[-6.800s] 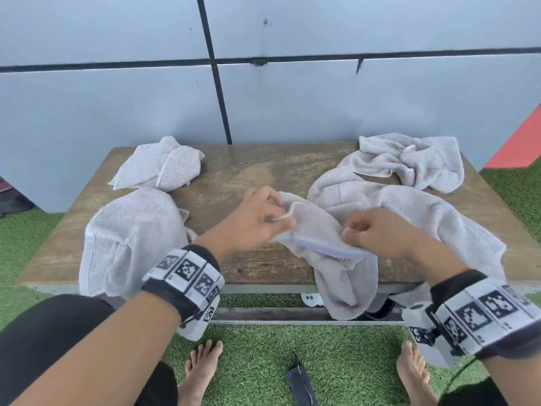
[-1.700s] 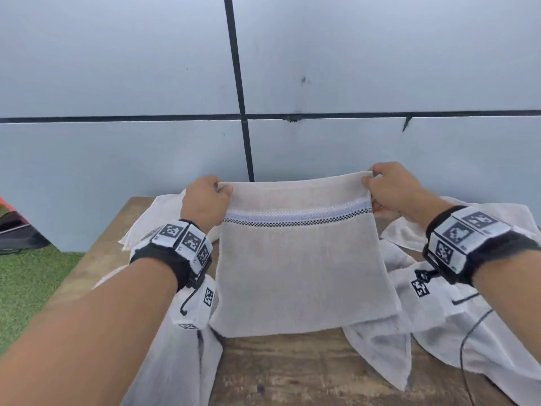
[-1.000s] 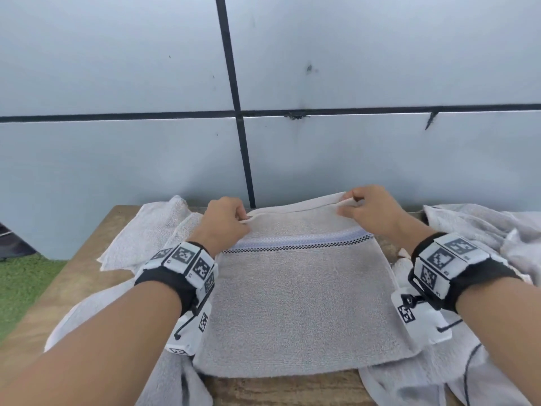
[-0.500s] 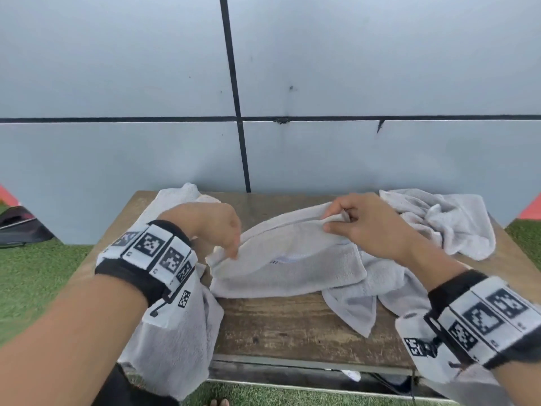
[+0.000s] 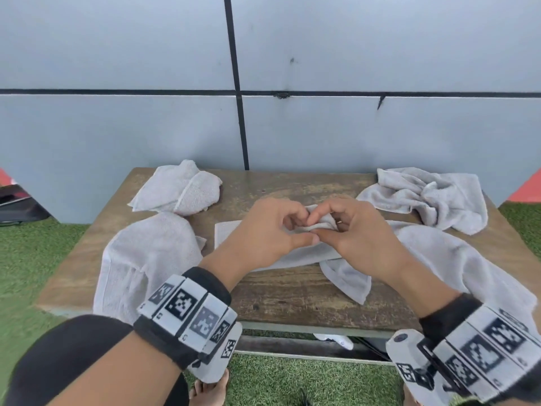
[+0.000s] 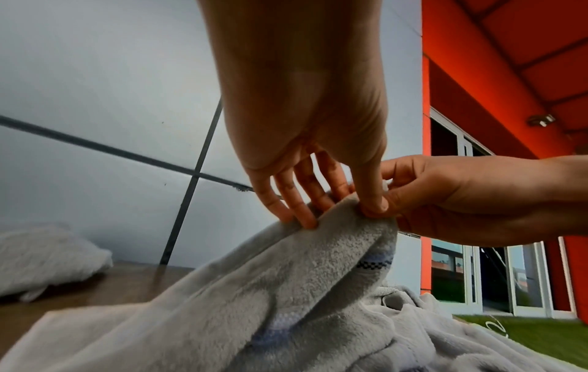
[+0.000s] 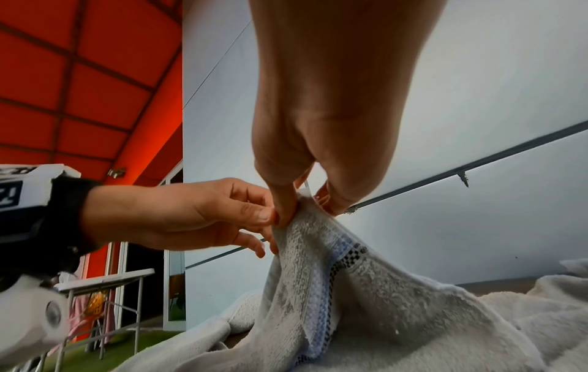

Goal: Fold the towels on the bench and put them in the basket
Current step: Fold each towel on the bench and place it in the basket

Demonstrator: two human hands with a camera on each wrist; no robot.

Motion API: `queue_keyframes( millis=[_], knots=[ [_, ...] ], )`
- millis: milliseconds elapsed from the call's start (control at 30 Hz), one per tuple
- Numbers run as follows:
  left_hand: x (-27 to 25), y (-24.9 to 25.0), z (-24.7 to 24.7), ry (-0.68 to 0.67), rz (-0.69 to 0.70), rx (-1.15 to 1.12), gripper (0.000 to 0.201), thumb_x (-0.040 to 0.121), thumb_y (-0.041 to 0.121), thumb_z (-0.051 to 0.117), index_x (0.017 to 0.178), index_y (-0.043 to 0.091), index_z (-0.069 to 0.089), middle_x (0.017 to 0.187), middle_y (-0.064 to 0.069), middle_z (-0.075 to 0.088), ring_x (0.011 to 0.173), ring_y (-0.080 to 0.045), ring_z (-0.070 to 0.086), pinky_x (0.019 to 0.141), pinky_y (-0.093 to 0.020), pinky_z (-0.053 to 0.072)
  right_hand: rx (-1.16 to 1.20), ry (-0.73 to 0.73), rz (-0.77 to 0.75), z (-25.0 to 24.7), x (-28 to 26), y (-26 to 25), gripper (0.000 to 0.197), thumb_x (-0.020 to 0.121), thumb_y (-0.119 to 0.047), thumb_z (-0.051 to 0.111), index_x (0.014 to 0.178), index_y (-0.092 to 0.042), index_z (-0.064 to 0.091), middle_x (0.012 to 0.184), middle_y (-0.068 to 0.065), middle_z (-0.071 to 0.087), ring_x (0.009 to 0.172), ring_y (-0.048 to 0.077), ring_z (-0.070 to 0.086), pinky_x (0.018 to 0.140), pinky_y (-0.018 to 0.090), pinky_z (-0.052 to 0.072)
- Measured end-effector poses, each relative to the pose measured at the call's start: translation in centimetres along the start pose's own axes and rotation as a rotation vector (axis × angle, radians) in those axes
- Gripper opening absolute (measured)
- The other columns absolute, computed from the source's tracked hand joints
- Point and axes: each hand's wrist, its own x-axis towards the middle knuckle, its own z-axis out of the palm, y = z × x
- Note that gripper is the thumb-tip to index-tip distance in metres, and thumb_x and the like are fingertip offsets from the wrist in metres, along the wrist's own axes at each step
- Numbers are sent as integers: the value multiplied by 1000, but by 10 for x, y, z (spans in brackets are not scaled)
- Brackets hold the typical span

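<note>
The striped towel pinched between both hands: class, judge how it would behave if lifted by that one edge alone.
The towel is probably floppy: below the pinch of the left hand and right hand it sags in soft folds. It likely unfolds and drapes when raised, since nothing pins its layers. Its looped pile looks grippy, so slipping seems unlikely.

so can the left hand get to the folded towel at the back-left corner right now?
Probably not straight away: the left hand is busy pinching the middle towel with the right hand. Once it lets go, bare bench lies between it and the folded towel.
</note>
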Motion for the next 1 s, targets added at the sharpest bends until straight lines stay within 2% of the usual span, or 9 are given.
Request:
queue_keyframes(
  millis=[133,233,367,433,533,733,833,900,1000],
  knots=[
    [5,-4,1,43,-52,-74,13,82,18,82,84,8,73,76,8,68,62,7,57,64,-5,38,151,46,27,3,7,-2,36,83,2,75,109,-18,61,90,2,75,74,13,68,69,21,53],
    [11,-9,0,83,-56,-72,13,87,20,77,82,10,71,77,4,70,63,-5,60,60,-7,40,244,89,125,2,14,4,44,83,-5,79,120,-16,57,95,2,77,85,20,73,78,26,56],
    [20,-16,1,145,-62,-49,14,88,28,76,79,19,70,78,7,72,77,-9,66,67,-7,41,333,103,147,-1,21,7,9,92,-15,70,99,-10,74,87,3,76,82,16,69,80,33,52],
    [22,-17,3,150,-57,-47,15,87,31,77,78,21,69,78,8,72,78,-7,67,69,-7,43,327,117,121,0,22,8,12,95,-18,67,92,-11,76,80,0,73,77,11,64,78,32,49],
    [23,-16,9,154,-52,-54,16,86,32,77,78,21,68,77,6,72,78,-11,67,71,-16,46,311,151,116,2,23,11,12,95,-20,67,89,-13,75,76,0,69,75,12,60,76,33,47],
    [20,-9,10,147,-33,-172,10,89,23,75,84,16,69,69,-2,70,70,-27,65,72,-33,51,365,184,126,-4,23,13,14,94,-22,67,90,-11,75,92,34,65,80,30,58,80,53,50],
    [17,-6,10,145,-4,-198,8,92,20,72,86,15,69,73,-6,70,74,-31,64,75,-39,51,359,236,139,-6,19,14,15,95,-19,66,91,-8,75,89,33,65,77,30,56,78,62,52],
    [15,-6,10,154,20,-206,8,93,18,69,87,14,68,75,-7,70,76,-31,64,77,-41,51,329,299,150,-6,17,15,14,97,-13,64,92,-5,74,85,20,70,75,25,60,80,54,56],
    [13,-7,11,168,49,-213,8,95,16,67,87,12,66,76,-8,68,77,-28,64,77,-37,51,268,370,141,-8,16,20,12,97,-11,64,93,-5,73,88,20,72,72,19,63,73,38,59]
  ],
)
